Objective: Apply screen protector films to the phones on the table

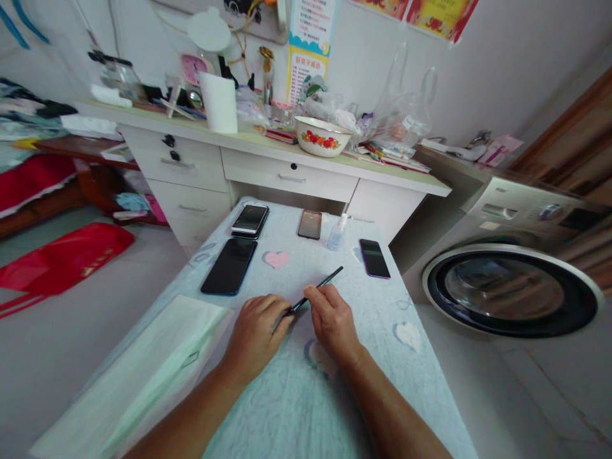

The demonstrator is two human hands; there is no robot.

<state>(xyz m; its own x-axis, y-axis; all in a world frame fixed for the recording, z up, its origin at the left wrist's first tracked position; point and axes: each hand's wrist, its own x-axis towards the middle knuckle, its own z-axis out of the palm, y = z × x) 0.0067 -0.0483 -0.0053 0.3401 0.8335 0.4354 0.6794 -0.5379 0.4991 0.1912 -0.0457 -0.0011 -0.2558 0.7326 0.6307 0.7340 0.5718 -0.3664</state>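
Between my two hands is a slim dark object, which looks like a phone seen edge-on, tilted with its far end up to the right. The fingers of my left hand pinch its near left end. My right hand is closed around its middle, with the thumb along the edge. Its broad faces are hidden from this angle. Ahead of my hands a pink heart shows on the pale blue tablecloth.
A large black phone and stacked phones lie left. Farther back are a brownish phone or case and a clear spray bottle. Another phone lies right. White sheeting covers the left edge. A washing machine stands right.
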